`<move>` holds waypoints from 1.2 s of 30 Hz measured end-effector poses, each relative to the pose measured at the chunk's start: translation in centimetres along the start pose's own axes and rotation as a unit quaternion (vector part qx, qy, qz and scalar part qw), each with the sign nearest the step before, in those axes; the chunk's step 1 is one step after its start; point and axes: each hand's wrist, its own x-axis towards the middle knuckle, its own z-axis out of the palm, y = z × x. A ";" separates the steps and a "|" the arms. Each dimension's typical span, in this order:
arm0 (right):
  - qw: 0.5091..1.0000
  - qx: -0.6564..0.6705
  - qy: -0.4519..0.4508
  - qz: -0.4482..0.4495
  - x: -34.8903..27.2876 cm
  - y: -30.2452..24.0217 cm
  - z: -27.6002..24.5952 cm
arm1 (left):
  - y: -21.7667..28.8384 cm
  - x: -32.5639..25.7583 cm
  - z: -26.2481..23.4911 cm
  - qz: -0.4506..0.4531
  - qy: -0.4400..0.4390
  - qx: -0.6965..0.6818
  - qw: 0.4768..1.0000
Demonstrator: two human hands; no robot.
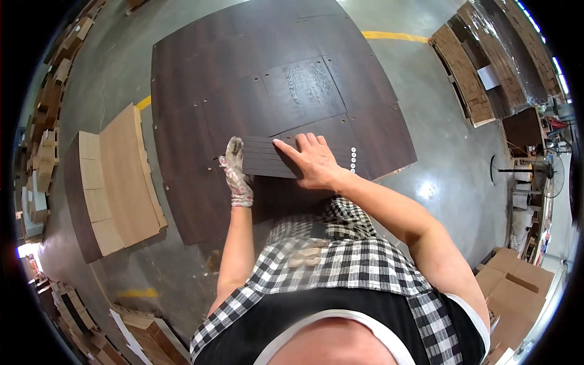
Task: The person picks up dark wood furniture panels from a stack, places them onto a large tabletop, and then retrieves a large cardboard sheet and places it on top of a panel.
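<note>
A row of dark brown strips lies side by side across the near part of a large dark wood-grain panel stack. Small white round pieces line up at the strips' right end. My left hand, in a pale patterned glove, stands edge-on against the left end, its fingers stretched out together. Bare and lying flat over the middle of the strips is my right hand, the index finger apart from the others. Its palm hides part of the strips.
Left of the panels, light brown boards lie in a low stack. Wrapped board stacks stand at the far right, with a black fan nearer. Cardboard boxes sit at the lower right. Yellow lines mark the grey floor.
</note>
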 end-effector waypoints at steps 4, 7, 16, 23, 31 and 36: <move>1.000 0.017 -0.004 0.009 0.3 0.3 -0.3 | -1.8 -1.7 -2.3 -0.087 0.158 -0.001 0.984; 0.999 0.053 -0.002 -0.011 1.3 -0.8 -1.5 | -8.4 -3.1 -11.3 -0.130 0.153 -0.060 0.978; 0.984 0.135 -0.001 0.112 -1.6 -0.1 -6.7 | -10.4 -8.6 0.2 -0.284 0.081 -0.252 0.922; 0.870 0.426 0.106 0.222 -10.9 3.6 -10.4 | -14.2 -13.6 8.7 -0.335 -0.039 -0.255 0.906; 0.688 0.622 0.187 0.323 -28.6 17.7 -9.7 | -18.1 -16.3 18.5 -0.381 0.045 -0.079 0.920; 0.596 0.683 0.210 0.366 -39.6 24.5 -7.6 | -21.1 -18.2 24.2 -0.432 -0.125 -0.131 0.883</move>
